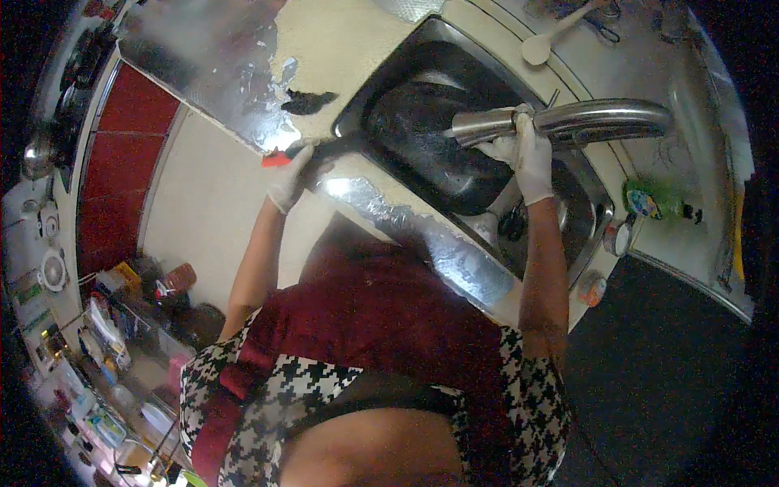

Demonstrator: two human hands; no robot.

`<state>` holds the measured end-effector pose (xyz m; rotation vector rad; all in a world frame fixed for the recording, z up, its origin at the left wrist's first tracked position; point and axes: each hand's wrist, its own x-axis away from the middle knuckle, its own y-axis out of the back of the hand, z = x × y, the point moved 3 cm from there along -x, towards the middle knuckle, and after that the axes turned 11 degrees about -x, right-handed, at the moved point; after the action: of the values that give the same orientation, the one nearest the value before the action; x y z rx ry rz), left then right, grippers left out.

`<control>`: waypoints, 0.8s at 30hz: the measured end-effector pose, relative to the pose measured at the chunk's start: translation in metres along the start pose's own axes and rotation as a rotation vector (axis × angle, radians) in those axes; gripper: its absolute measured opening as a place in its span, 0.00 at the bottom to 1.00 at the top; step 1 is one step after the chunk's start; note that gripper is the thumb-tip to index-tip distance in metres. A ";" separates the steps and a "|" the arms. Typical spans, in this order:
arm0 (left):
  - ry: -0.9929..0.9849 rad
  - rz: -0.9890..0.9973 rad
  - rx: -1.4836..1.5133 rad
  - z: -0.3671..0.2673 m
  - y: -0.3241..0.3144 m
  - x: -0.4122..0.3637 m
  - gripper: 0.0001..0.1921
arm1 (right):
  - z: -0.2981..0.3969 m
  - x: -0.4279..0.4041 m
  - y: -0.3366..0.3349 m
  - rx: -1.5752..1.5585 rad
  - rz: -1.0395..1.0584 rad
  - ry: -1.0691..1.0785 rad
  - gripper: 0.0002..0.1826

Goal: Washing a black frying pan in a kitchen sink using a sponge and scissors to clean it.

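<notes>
My left hand (293,179), in a pale glove, is closed on the dark handle of a pan (420,128); a red piece (275,159) shows at the handle's end. The dark pan lies tilted in the sink basin. My right hand (528,152), also gloved, grips the metal faucet (487,128) near its spray head, which points over the pan. Water seems to come from the spray head. Below my right wrist, a pale item and dark things lie in the second part of the sink (599,213), partly hidden by my forearm.
A wooden spoon (537,50) rests behind the sink. A green bottle (654,201) and small round containers (618,237) stand at the right. Foil-like sheeting (207,79) covers the left counter, with a dark patch beside it. Red cabinet fronts (131,134) and a cluttered shelf are further left.
</notes>
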<state>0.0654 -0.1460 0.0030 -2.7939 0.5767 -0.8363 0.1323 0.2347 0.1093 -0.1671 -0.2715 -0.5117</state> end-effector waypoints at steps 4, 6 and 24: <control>-0.077 0.069 0.142 -0.005 -0.006 -0.008 0.19 | 0.009 0.002 -0.011 0.039 -0.048 -0.042 0.23; -0.075 0.091 0.031 -0.003 -0.008 -0.007 0.18 | -0.012 -0.009 0.007 -0.050 -0.057 0.042 0.19; -0.280 -0.088 -0.719 -0.031 -0.099 0.035 0.17 | -0.079 0.026 0.014 0.885 -0.186 0.474 0.08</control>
<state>0.1060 -0.0716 0.0720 -3.5099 0.8400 -0.2518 0.1780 0.2176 0.0405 0.8386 -0.0297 -0.5566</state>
